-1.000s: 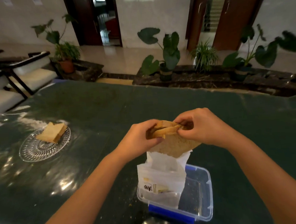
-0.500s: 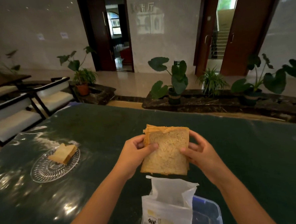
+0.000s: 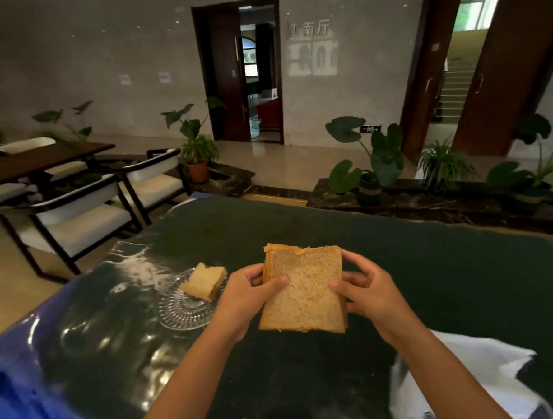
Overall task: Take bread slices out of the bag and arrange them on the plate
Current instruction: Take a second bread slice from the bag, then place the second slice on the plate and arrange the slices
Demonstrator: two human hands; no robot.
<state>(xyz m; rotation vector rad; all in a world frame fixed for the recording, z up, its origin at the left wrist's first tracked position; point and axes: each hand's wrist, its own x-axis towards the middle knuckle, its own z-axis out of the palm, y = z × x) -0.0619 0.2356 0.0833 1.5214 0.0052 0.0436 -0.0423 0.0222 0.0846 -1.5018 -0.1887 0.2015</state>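
I hold a brown bread slice (image 3: 304, 288) upright above the dark green table, its face toward me; it looks like more than one slice stacked. My left hand (image 3: 246, 297) grips its left edge and my right hand (image 3: 369, 292) grips its right edge. Just left of my left hand a clear glass plate (image 3: 181, 312) rests on the table with pale bread slices (image 3: 205, 281) lying on it. The white bread bag (image 3: 467, 382) shows at the lower right, below my right forearm, its opening blurred.
The table (image 3: 435, 280) is covered in dark green cloth with shiny plastic and a blue edge (image 3: 28, 402) at the left. White-cushioned chairs (image 3: 75, 218) stand beyond the left corner. Potted plants (image 3: 376, 161) line a low ledge behind the table.
The bread came up out of the bag and now sits upright between both hands. The view has swung left, so the plate lies next to my left hand and the bag has slid to the lower right.
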